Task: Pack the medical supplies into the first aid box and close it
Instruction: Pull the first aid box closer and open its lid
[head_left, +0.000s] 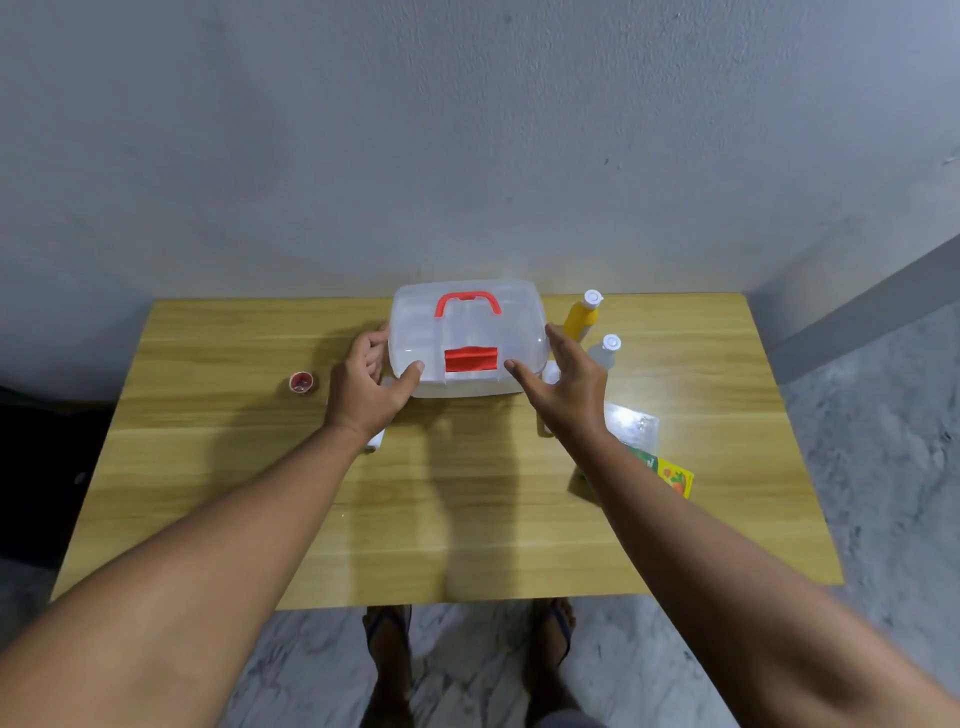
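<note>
Wide-spread left hand (370, 385) at nine o'clock, right hand (563, 387) at three, bracket the first aid box (519, 332), likely steadying it.

Translucent plastic box (467, 332), wood-grain table (447, 509)

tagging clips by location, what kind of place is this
Probably a plain room at home, not a clinic: a wooden table against a bare painted wall, a marble-look floor, and sandalled feet.
</note>
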